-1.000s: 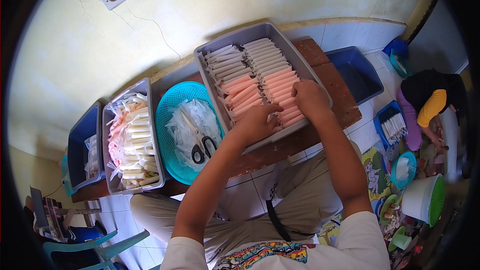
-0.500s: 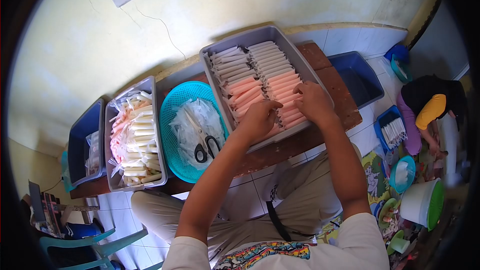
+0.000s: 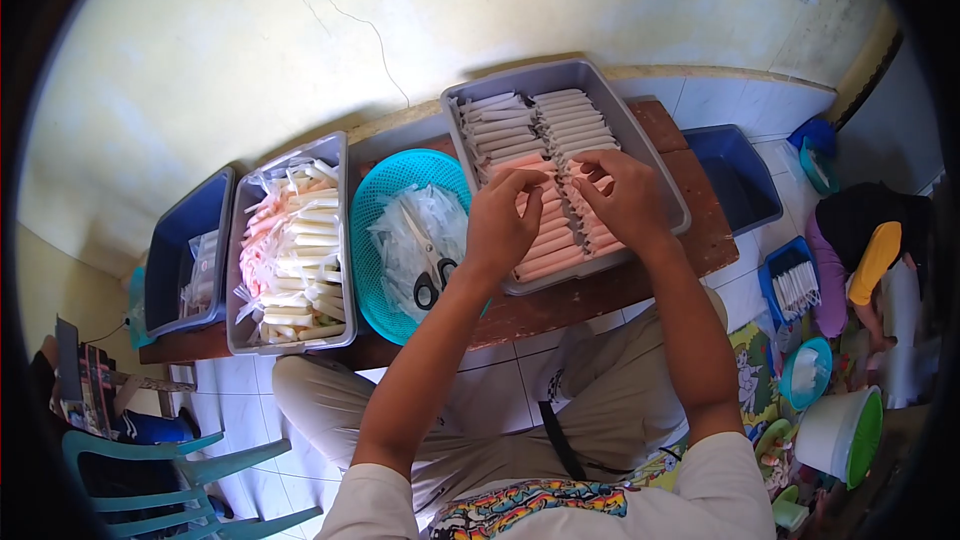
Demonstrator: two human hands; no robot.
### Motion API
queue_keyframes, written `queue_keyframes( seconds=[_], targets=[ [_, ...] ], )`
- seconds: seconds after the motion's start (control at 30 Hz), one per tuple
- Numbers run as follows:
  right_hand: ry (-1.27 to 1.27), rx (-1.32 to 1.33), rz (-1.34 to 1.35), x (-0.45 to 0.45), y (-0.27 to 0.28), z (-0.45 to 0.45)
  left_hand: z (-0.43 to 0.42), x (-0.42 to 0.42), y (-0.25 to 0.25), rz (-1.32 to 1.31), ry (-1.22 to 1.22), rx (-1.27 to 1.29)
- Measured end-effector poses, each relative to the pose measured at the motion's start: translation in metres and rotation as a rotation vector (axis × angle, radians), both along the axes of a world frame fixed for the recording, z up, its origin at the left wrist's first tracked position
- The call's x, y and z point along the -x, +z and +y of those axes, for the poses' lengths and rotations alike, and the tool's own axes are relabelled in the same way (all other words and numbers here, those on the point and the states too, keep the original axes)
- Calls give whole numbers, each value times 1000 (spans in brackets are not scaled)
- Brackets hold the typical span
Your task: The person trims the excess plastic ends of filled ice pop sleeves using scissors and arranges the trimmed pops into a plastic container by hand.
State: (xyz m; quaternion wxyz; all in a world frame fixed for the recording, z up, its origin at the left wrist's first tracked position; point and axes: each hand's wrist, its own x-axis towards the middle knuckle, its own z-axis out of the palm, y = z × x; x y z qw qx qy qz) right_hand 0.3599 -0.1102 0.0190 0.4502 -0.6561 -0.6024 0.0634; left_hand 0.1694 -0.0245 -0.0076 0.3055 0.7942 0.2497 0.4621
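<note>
A grey tray point(image 3: 678, 202) holds two columns of slim plastic-wrapped sticks, whitish sticks point(image 3: 578, 120) at the far end and pink sticks point(image 3: 548, 243) nearer me. My left hand point(image 3: 503, 223) is over the left pink column, thumb and forefinger curled into a pinch. Opposite it, my right hand point(image 3: 632, 198) bends its fingers and thumb together over the right column. Whatever lies between the fingertips of either hand is too small to make out. Left of the tray, a turquoise basket point(image 3: 372, 202) contains clear plastic bags point(image 3: 392, 252) and black-handled scissors point(image 3: 430, 280).
Another grey tray point(image 3: 343, 175) is piled with pink and cream sticks. Dark blue bins point(image 3: 180, 230) point(image 3: 750, 180) flank the wooden bench point(image 3: 655, 130). A person point(image 3: 860, 240) bends down at the right, near a blue box of white sticks point(image 3: 795, 290). A green chair point(image 3: 150, 460) stands lower left.
My view has shifted, so the trays appear farther right. Both hands have moved up the pink rows toward the whitish sticks, uncovering more pink sticks at the near end.
</note>
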Motion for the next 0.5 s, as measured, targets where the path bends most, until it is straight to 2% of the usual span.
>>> queue_keyframes(
  seconds=[0.1,0.23,0.33,0.4,0.47,0.5],
  targets=[
    [57,23,-37,3,-7,9,7,12,-5,97,47,23],
    [96,132,-41,2,-23,18,13,13,-15,316,42,-81],
    [94,236,-130,0,-33,29,17,4,-22,445,43,-174],
    [44,281,-281,-2,-38,38,23,-1,-26,501,53,-206],
    [68,312,-333,-7,-46,47,29,-6,-29,764,57,-315],
    [92,340,-381,-8,-46,49,29,-9,-24,764,54,-317]
  ],
)
